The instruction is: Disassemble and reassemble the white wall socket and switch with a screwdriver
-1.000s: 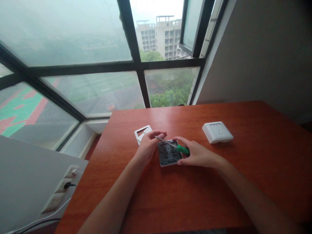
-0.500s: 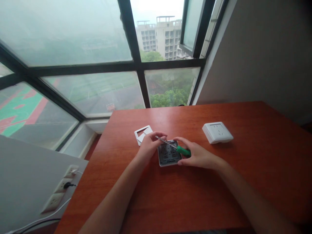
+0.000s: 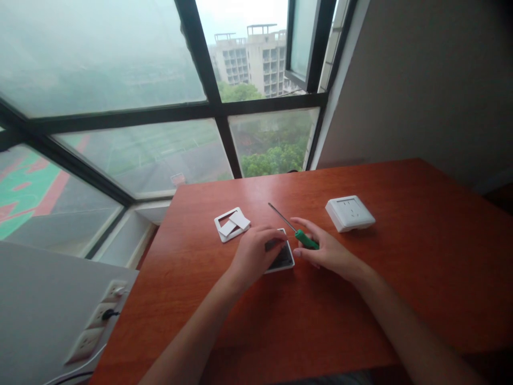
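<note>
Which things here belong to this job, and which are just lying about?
Likely in the job:
green-handled screwdriver, in the right hand
white-rimmed dark unit, under the left hand

Lying about:
white frame and two white pieces on it, perhaps related parts
white socket box

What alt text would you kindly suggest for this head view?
A right hand holds a green-handled metal screwdriver; the left hand partly covers a square, dark, white-rimmed unit on a reddish table. Beyond lie a white frame with flat white pieces and a boxy white socket.
</note>
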`<state>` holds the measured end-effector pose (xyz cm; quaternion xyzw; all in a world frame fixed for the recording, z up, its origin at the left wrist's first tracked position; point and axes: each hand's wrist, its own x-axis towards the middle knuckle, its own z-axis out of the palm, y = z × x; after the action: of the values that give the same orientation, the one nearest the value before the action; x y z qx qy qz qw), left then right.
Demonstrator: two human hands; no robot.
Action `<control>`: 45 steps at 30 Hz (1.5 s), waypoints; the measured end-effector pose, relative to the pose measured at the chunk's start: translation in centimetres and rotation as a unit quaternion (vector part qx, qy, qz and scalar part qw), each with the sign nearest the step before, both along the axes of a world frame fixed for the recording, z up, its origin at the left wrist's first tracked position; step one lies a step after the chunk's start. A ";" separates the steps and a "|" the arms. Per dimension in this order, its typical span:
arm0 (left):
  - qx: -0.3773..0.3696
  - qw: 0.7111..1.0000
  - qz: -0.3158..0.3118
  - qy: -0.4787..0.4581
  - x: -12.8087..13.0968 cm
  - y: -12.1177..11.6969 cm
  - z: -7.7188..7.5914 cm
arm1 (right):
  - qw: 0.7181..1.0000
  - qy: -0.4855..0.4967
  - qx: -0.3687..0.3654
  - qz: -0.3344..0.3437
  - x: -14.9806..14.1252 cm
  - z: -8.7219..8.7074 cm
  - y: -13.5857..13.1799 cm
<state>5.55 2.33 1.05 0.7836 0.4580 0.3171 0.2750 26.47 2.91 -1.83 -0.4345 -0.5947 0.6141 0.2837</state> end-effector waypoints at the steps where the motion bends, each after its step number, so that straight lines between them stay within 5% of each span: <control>1: 0.005 1.000 -0.002 0.010 0.0 0.0 -0.1 | 1.000 -0.001 0.001 -0.001 0.0 -0.1 0.0; 33: 0.055 0.993 0.015 0.101 0.1 -0.1 -0.4 | 1.000 -0.010 0.000 0.004 -0.5 0.0 -0.1; 45: 0.018 0.994 0.000 0.106 -3.2 -2.0 0.1 | 0.998 -0.036 0.024 -0.043 -0.7 0.0 0.1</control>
<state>2.35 0.32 1.16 0.8177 0.4786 0.2408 0.2107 25.76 3.05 -1.88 -0.4749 -0.5996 0.5708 0.2986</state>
